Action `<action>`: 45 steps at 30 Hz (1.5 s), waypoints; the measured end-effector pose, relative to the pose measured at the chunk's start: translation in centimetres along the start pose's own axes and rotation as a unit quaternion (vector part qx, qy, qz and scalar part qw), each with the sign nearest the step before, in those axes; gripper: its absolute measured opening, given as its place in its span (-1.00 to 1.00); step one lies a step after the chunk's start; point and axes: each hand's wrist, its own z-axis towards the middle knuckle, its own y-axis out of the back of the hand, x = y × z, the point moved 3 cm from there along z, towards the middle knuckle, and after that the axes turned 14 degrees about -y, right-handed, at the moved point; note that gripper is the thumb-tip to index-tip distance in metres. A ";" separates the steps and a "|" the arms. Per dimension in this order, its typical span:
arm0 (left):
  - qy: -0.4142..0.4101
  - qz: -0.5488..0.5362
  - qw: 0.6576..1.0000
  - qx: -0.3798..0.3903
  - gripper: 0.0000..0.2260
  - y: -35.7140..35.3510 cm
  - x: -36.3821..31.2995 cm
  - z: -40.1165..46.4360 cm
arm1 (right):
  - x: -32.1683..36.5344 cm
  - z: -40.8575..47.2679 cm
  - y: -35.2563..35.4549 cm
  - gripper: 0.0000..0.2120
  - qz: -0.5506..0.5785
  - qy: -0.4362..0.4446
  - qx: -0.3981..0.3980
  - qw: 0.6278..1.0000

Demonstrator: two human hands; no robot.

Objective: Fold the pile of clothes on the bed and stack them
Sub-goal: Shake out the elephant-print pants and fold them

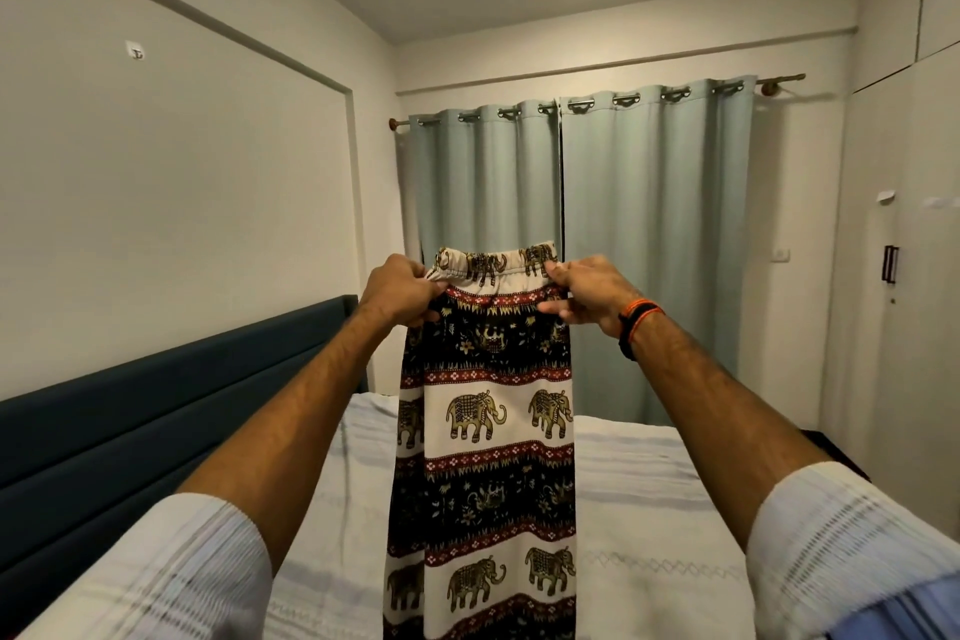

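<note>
A: Status? Where's the garment rel. to the hands?

B: Both up at chest height. Left hand [397,290] and right hand [589,291] each pinch a corner of the waistband of the elephant-print trousers [485,442]. Fingers curled round the elastic on both sides, thumbs to the front. Neither slack.

A: Long axis?

B: Vertical. Waistband on top, level between the hands; legs hang straight down in front of the person, over the bed [649,494]. Looks already doubled leg-on-leg, but can't confirm, bottom hem runs out of view.

A: Touching the bed?

B: Can't tell, lower end is cut off. Mid section hangs free of it.

A: Which hand's nearer?

B: Even. Symmetric grip, both at the same height, garment centred between the arms. No lead hand.

A: So next move?

B: My guess: lower it flat onto the bed, or bring waistband down to hem. Either way it turns on that vertical hang. Keep the hands level or the fold skews.

A: Rest of the pile, any stack?

B: Not in view. Only bed, dark headboard [156,405] on the left, curtains [597,224] behind.
</note>
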 end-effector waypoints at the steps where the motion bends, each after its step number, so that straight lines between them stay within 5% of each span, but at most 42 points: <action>1: 0.007 0.000 1.000 0.006 -0.82 -0.4 0.4 -0.3 | -0.7 0.1 0.0 -0.72 -0.003 -0.006 0.004 1.000; 10: 0.028 -0.097 0.992 0.077 -0.81 -0.9 1.5 -1.2 | -1.7 0.7 1.0 -0.75 0.035 -0.009 0.029 0.999; 18: 0.180 -0.139 0.960 0.167 -0.74 -7.3 9.8 -2.2 | -10.2 6.4 -0.2 -0.75 -0.063 -0.144 0.027 0.987; 23: 0.214 -0.048 0.964 0.154 -0.78 -12.9 15.9 -1.7 | -15.9 11.9 -1.7 -0.80 -0.122 -0.188 0.020 0.974; 30: 0.054 -0.035 0.998 0.003 -0.85 -10.8 13.6 7.6 | -7.7 18.1 0.1 -0.68 -0.122 0.058 -0.075 0.988; 35: -0.076 -0.055 0.993 -0.076 -0.91 -7.4 8.1 10.9 | -0.8 15.6 1.6 -0.73 -0.089 0.204 -0.098 0.970; 39: -0.103 -0.078 0.988 -0.081 -0.88 -6.7 6.9 9.2 | -1.2 13.5 2.4 -0.80 -0.079 0.236 -0.099 0.964; 45: -0.076 -0.097 0.992 -0.035 -0.90 -8.7 8.8 -0.3 | -9.0 8.0 1.9 -0.70 -0.086 0.169 -0.076 0.979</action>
